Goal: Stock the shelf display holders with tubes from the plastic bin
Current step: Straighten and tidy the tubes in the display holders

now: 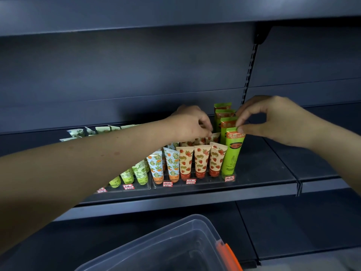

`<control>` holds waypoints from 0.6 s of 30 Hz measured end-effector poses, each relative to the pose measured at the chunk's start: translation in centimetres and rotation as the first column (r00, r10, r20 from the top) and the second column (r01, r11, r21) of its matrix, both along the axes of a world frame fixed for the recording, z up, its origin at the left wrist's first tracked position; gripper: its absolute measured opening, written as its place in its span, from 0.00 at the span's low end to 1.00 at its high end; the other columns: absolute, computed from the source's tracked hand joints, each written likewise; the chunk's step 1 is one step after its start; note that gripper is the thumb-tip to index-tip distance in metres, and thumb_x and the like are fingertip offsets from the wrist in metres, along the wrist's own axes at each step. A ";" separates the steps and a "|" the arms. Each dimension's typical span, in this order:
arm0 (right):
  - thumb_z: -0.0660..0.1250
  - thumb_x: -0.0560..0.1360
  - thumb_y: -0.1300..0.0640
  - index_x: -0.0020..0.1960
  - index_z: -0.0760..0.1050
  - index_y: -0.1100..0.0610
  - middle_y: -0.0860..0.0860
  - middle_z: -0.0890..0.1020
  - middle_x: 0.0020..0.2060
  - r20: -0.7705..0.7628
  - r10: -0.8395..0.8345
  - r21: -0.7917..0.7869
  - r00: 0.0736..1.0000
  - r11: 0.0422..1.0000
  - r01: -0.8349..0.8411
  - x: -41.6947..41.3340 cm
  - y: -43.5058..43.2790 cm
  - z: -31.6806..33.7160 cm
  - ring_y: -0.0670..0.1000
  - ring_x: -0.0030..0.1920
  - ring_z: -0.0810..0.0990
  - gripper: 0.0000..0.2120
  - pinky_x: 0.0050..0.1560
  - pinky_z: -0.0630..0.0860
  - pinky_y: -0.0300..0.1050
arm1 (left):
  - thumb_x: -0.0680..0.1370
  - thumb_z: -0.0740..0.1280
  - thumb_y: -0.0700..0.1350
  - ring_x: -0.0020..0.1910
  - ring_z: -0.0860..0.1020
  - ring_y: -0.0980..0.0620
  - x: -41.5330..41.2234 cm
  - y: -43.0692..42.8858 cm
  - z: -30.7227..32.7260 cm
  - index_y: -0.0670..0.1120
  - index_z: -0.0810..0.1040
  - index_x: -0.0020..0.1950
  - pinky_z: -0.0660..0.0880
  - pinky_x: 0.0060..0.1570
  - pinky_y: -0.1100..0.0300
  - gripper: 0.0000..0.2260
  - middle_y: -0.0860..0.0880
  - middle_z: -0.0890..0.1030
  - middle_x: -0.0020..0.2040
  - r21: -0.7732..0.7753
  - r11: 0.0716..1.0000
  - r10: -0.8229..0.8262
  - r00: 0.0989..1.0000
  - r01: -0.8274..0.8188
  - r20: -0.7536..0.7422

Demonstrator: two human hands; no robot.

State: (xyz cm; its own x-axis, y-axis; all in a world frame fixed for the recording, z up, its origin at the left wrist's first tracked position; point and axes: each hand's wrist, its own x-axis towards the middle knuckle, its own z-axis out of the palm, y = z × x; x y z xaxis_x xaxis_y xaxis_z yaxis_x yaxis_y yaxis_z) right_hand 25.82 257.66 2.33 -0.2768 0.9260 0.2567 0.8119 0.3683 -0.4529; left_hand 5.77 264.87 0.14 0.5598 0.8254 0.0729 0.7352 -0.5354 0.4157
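The right hand [273, 120] pinches the crimped top edge of the front green tube [233, 153] between thumb and forefinger, the other fingers arched above it; this tube stands upright, cap down, at the right end of the clear display holder [195, 182], with more green tubes [224, 114] lined up behind it toward the back panel; the left hand [190, 125] reaches across from the left, fingers curled down onto the tops of the rear strawberry tubes [210, 136], though whether it grips one or only touches them cannot be told; just left of the green row stand the front strawberry tubes [201, 159], then orange-fruit tubes [156, 167], then lime-patterned tubes [139, 171], partly hidden by the left forearm; small red-and-white price labels [168, 184] sit along the holder's front; the holder rests on a dark shelf [263, 169]; the plastic bin [205, 220], clear with an orange latch [230, 255], sits below in the foreground.
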 end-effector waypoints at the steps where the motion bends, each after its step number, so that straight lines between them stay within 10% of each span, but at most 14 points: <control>1: 0.74 0.68 0.56 0.41 0.82 0.49 0.43 0.79 0.49 0.005 -0.001 0.003 1.000 1.000 0.001 0.0 0.0 0.0 0.39 0.54 0.75 0.03 0.56 0.65 0.27 | 0.74 0.71 0.48 0.57 0.74 0.55 -0.1 0.1 -0.1 0.51 0.83 0.53 0.70 0.57 0.62 0.08 0.54 0.75 0.54 0.005 1.000 0.000 1.000 0.000 -0.001; 18: 0.74 0.67 0.54 0.39 0.81 0.48 0.44 0.78 0.50 0.009 -0.037 0.090 0.999 0.995 0.036 0.6 -0.2 -0.3 0.39 0.53 0.74 0.03 0.53 0.64 0.24 | 0.74 0.71 0.47 0.55 0.75 0.57 -0.9 -0.5 1.2 0.51 0.82 0.46 0.69 0.56 0.64 0.03 0.53 0.78 0.54 0.005 0.998 0.061 0.954 -0.066 0.293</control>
State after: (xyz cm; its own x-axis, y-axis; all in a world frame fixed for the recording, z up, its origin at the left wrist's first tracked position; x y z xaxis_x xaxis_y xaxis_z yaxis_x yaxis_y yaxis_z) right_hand 26.40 257.50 2.01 -0.2468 0.9089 0.3361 0.8303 0.3772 -0.4104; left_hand 4.89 264.33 1.30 0.4585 0.8562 0.2380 0.6150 -0.4990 0.6106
